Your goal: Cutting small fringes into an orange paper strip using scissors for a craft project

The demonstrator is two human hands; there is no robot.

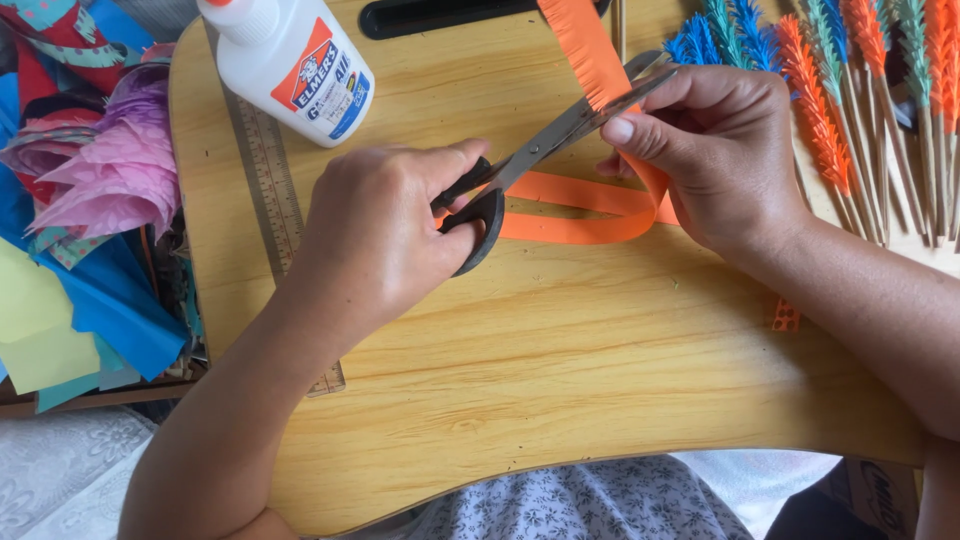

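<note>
My left hand (375,235) grips the black handles of a pair of scissors (555,138). The steel blades point up and to the right and close on a long orange paper strip (580,205). My right hand (715,150) pinches that strip right at the blades. Above the blades the strip's edge is cut into a fine fringe. Below my right hand the strip loops flat across the wooden lap board (560,370).
A white glue bottle (290,60) with an orange cap stands at the board's top left, beside a ruler (270,190). Several sticks with orange, blue and green paper fringe (850,100) lie at right. Coloured tissue paper (90,170) is piled at left. A small orange scrap (785,315) lies near my right wrist.
</note>
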